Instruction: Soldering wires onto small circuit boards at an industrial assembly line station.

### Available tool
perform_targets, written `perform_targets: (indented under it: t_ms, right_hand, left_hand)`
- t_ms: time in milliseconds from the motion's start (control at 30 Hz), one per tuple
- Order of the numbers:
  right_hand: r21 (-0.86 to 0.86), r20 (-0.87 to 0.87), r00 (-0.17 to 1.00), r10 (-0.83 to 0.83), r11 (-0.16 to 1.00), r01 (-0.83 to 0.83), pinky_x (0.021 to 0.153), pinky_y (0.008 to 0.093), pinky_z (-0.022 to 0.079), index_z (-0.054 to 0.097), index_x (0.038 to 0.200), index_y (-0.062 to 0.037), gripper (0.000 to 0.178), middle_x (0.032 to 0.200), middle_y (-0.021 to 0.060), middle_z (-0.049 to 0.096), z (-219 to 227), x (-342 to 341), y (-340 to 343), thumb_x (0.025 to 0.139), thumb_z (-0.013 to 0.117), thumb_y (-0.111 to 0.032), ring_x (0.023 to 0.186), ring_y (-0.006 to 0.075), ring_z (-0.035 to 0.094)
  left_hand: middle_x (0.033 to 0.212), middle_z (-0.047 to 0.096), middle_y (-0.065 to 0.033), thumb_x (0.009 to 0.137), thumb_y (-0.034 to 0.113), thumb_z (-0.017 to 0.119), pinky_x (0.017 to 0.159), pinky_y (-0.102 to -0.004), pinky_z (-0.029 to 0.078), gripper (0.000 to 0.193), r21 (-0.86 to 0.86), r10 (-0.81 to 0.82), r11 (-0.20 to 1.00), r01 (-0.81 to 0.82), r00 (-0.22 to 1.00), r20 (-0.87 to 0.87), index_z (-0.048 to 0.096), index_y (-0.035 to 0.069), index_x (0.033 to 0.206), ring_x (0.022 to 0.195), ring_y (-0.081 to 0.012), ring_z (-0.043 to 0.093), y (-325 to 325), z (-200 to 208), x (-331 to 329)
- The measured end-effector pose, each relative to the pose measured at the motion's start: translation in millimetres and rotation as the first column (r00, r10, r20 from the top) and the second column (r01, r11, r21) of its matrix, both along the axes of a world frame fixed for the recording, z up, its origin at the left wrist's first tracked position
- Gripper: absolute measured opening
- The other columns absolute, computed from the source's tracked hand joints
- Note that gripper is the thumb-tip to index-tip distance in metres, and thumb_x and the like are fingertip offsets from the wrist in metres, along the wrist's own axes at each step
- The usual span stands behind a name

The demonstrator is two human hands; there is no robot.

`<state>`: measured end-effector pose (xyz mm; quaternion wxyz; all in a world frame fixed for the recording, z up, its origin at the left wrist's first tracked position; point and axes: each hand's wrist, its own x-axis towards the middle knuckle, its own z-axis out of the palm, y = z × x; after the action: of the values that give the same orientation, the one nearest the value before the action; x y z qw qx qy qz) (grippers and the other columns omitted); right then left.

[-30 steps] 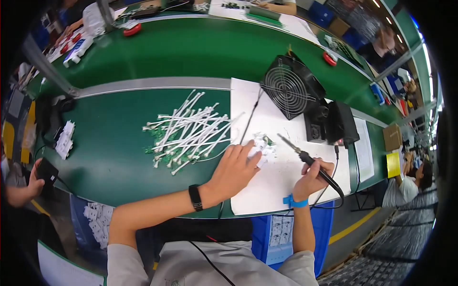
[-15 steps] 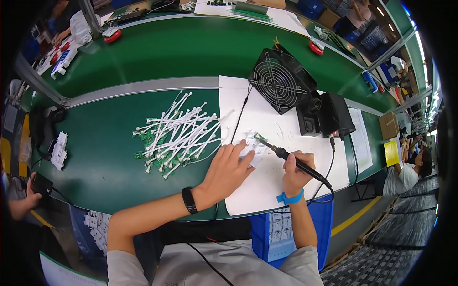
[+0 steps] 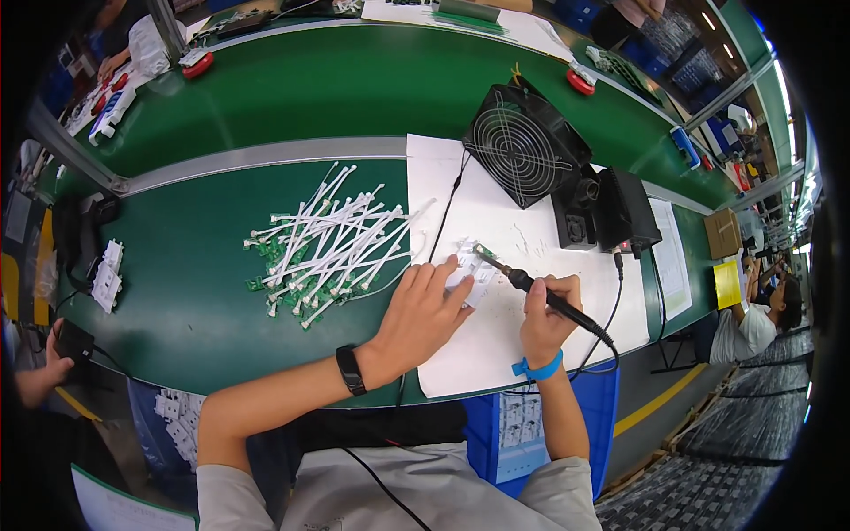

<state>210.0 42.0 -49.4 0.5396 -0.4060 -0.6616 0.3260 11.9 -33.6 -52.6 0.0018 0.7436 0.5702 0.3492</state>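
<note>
In my right hand (image 3: pixel 546 320) is a black-handled soldering iron (image 3: pixel 567 309), gripped like a pen. Its metal tip touches or nearly touches a small green circuit board (image 3: pixel 484 251) at the far end of a white plastic housing (image 3: pixel 479 288). My left hand (image 3: pixel 420 310) steadies that housing on the white paper (image 3: pixel 452 363), fingertips along its left side and near end; they partly cover it. Left of this hand lies a loose pile of white cables (image 3: pixel 341 243) with small green circuit boards (image 3: pixel 305 301) on their ends.
A black fan with a wire guard (image 3: pixel 518 146) stands beyond the paper, beside a black soldering station (image 3: pixel 627 211). Its cord (image 3: pixel 617 301) runs near my right wrist. More white housings (image 3: pixel 108 276) lie at the bench's left. Another person's hand (image 3: pixel 53 354) holds a dark object there.
The soldering iron and right hand have shifted very slightly left. My left hand still holds the housing in the same spot.
</note>
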Motion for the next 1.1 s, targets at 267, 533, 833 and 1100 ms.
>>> perform_targets:
  t_ms: [267,533,833,1100]
  right_hand:
    - [0.081,0.137,0.989,0.057,0.994,-0.068,0.055,0.0252,0.043,0.049,0.092,-0.0007,0.017,0.070,0.0096,0.063,8,1,-6,0.094,0.066,-0.002,0.058,0.0099,0.056]
    - [0.144,-0.245,0.967,-0.072,0.984,0.110,0.060,0.0209,0.035,0.048,0.099,-0.0044,0.012,0.086,0.0058,0.052,-3,11,3,0.102,0.055,-0.014,0.070,0.0077,0.042]
    - [0.081,-0.161,0.986,-0.035,0.996,0.048,0.065,0.0251,0.030,0.046,0.096,-0.0040,0.012,0.077,0.0036,0.046,1,11,2,0.101,0.055,-0.010,0.071,0.0089,0.036]
    - [0.072,-0.130,0.991,-0.039,0.996,0.049,0.063,0.0251,0.028,0.044,0.093,-0.0052,0.013,0.072,0.0009,0.041,5,7,3,0.101,0.054,-0.006,0.068,0.0077,0.033]
  left_hand:
    - [0.129,0.059,-0.0184,0.083,0.021,0.080,0.092,-0.0427,0.045,0.044,0.009,0.011,1.000,-0.011,1.000,0.006,0.067,0.006,0.123,0.102,-0.0320,0.056,1,0,1]
    - [0.131,0.059,-0.0212,0.087,0.024,0.076,0.093,-0.0417,0.043,0.042,-0.017,-0.003,1.000,0.003,1.000,-0.011,0.069,0.001,0.122,0.102,-0.0312,0.054,0,1,-1]
    - [0.130,0.059,-0.0170,0.084,0.022,0.079,0.093,-0.0415,0.043,0.044,-0.009,0.012,1.000,-0.012,1.000,-0.009,0.066,0.006,0.123,0.102,-0.0313,0.054,1,-1,0]
    - [0.131,0.059,-0.0171,0.085,0.021,0.079,0.094,-0.0420,0.043,0.043,-0.008,0.009,1.000,-0.009,1.000,-0.004,0.066,0.006,0.123,0.103,-0.0315,0.054,1,-1,-1]
